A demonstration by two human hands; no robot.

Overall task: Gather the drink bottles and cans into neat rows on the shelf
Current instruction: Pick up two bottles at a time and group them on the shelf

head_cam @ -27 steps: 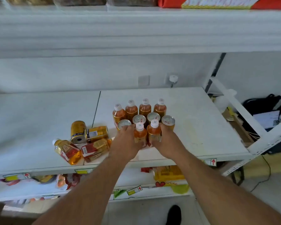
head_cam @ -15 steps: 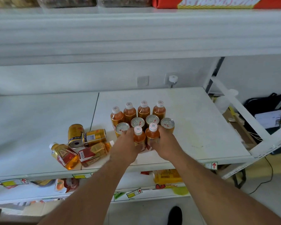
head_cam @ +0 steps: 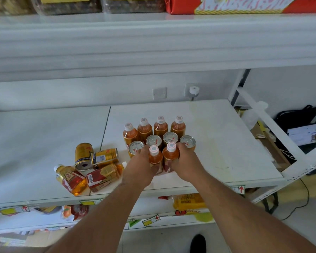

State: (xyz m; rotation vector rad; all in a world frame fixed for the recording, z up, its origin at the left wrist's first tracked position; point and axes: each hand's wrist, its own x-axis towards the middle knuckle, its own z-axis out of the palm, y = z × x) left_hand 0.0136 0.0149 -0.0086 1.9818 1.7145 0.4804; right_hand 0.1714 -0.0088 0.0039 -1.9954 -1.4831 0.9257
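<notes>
White shelf (head_cam: 217,143) carries all the drinks. Far left of the group, a loose heap: one bottle lying on its side (head_cam: 70,178) at the near left, a gold can tipped over (head_cam: 83,156) with its base facing the camera, a second gold can on its side (head_cam: 104,157) just right of it, and another bottle lying flat (head_cam: 104,175) near them, touching the cans. Right of the heap, upright stock: a far row of four bottles (head_cam: 154,127) with white caps, then a row of four cans (head_cam: 162,141) in front, touching. Nearest row has two upright bottles. Left hand (head_cam: 140,168) has fingers curled round the left front bottle (head_cam: 155,158); right hand (head_cam: 186,161) has fingers curled round the right front bottle (head_cam: 171,156). The two held bottles stand side by side, touching, just in front of the cans.
</notes>
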